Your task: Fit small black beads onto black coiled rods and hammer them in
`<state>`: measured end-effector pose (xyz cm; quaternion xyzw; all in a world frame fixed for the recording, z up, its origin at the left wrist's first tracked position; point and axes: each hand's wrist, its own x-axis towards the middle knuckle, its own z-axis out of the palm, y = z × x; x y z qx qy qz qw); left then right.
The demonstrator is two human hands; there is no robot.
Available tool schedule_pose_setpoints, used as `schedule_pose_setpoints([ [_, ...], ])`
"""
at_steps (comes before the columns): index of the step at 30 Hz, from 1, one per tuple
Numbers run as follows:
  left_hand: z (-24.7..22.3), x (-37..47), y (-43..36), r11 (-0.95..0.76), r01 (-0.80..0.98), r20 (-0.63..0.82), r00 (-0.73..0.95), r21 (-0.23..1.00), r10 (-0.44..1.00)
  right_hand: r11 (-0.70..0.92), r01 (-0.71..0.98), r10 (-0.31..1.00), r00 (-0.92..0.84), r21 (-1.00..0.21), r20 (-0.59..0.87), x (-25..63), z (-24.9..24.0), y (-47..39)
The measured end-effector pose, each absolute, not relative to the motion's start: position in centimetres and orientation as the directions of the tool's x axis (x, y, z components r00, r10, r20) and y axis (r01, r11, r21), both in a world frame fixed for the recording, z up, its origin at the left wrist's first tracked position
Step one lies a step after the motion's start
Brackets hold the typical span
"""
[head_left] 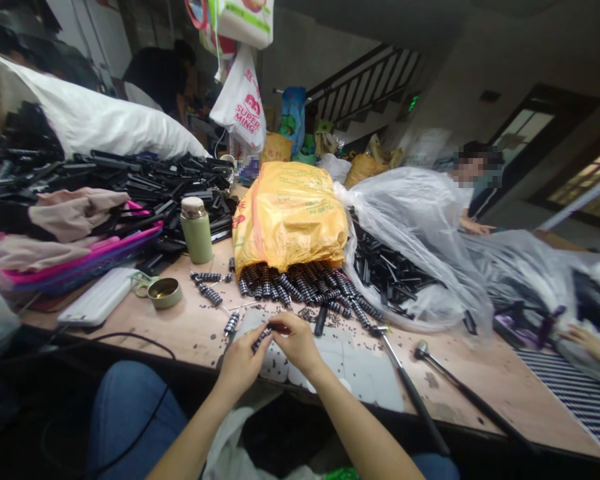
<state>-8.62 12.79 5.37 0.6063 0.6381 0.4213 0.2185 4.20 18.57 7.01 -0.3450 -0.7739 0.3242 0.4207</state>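
Two-handed hold above a worktable (500, 400), seen from the head. Left hand (244, 359): thumb and fingers pinch a short black-and-silver banded cylinder (261, 339), part of which shows between the hands. Right hand (297, 341): fingertips curled together on the far end of the same piece, partly hiding it. The cylinder lies over the left part of a grey mat (345, 363); whether it touches the mat cannot be told. Beyond the hands, a heap of similar banded cylinders (285, 287) spills from the mouth of a yellow sack (293, 207). To the right, a hammer (405, 383) rests across the mat's edge, and a second hammer (475, 397) lies just beside it. To the left, a green thermos flask (198, 235) stands upright behind a green cup (165, 293)
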Motion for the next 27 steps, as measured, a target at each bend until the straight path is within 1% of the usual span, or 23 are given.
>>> schedule_pose_setpoints([
  [3,5.5,-7.6,13.0,-0.131,0.569,0.241,-0.122,0.812,0.963,0.616,0.266,0.763,-0.434,-0.742,0.478,5.6,7.5,18.0],
  [5,5.6,-7.0,13.2,-0.164,0.544,0.255,-0.096,0.823,0.962,0.620,0.259,0.761,-0.431,-0.741,0.485,6.5,7.7,17.6],
  [9,5.9,-5.6,13.7,-0.183,0.517,0.244,-0.052,0.836,0.968,0.455,0.253,0.883,-0.257,-0.854,0.393,8.2,8.0,17.3],
  [10,5.9,-5.3,13.8,-0.185,0.515,0.238,-0.039,0.837,0.970,0.430,0.250,0.897,-0.231,-0.868,0.377,8.5,7.9,17.2],
  [12,6.0,-4.6,13.9,-0.189,0.514,0.232,-0.020,0.837,0.973,0.431,0.257,0.898,-0.222,-0.865,0.381,9.1,7.9,17.2],
  [14,5.9,-4.2,13.9,-0.197,0.514,0.233,-0.005,0.835,0.972,0.471,0.287,0.879,-0.229,-0.834,0.418,9.6,7.8,17.0],
  [16,5.7,-3.9,14.0,-0.215,0.511,0.241,0.017,0.832,0.970,0.539,0.329,0.841,-0.253,-0.775,0.478,10.1,7.8,16.8],
  [19,5.3,-3.3,14.3,-0.241,0.499,0.254,0.043,0.833,0.966,0.655,0.370,0.755,-0.347,-0.659,0.556,10.9,7.7,16.3],
  [21,5.0,-2.8,14.6,-0.254,0.486,0.278,0.024,0.836,0.960,0.694,0.379,0.720,-0.387,-0.612,0.577,11.5,7.9,15.9],
  [23,4.7,-2.3,15.0,-0.288,0.462,0.329,-0.008,0.838,0.944,0.694,0.386,0.720,-0.387,-0.608,0.576,12.0,8.1,15.7],
  [25,4.2,-1.9,15.4,-0.323,0.426,0.368,-0.025,0.845,0.929,0.664,0.410,0.748,-0.367,-0.626,0.553,12.6,8.2,16.1],
  [27,3.6,-1.7,15.7,-0.319,0.389,0.357,-0.029,0.864,0.934,0.603,0.479,0.797,-0.314,-0.638,0.517,13.2,7.9,17.0],
])
